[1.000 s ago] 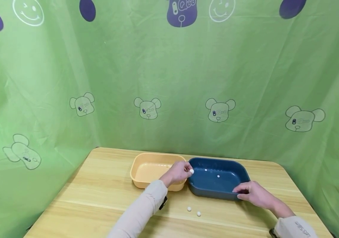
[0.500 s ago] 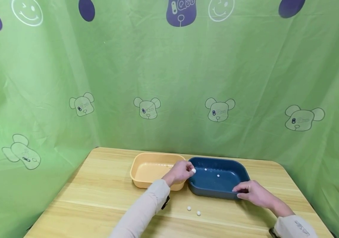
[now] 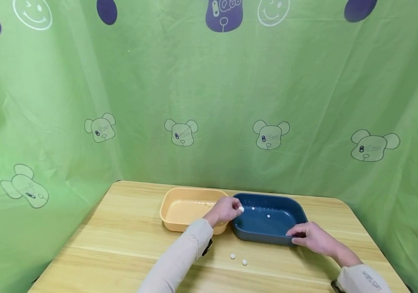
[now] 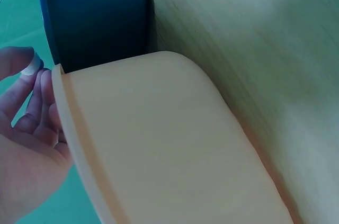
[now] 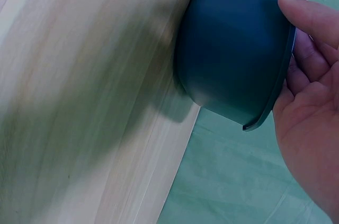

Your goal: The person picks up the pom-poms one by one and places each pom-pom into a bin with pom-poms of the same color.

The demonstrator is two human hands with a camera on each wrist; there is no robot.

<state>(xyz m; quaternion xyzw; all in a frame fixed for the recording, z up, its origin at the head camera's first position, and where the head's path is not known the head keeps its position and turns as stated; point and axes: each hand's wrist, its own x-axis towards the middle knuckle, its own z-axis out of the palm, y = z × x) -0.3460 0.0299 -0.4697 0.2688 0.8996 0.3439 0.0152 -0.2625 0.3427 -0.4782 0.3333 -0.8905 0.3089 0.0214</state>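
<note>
Green curtain [image 3: 216, 89] hangs behind; left fingers [image 3: 236, 202] pinch a ball [image 3: 241, 209], right fingers [image 3: 297, 229] a tray [image 3: 262, 237].

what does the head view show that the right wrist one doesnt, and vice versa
Only the head view: the orange tray, the left grip pinching a white ball, two white balls on the wooden tabletop and two other white balls in the blue tray.
Only the right wrist view: the palm side of the right grip.
Both: the right grip at the blue tray's rim, the tabletop and the green cloth backdrop.
</note>
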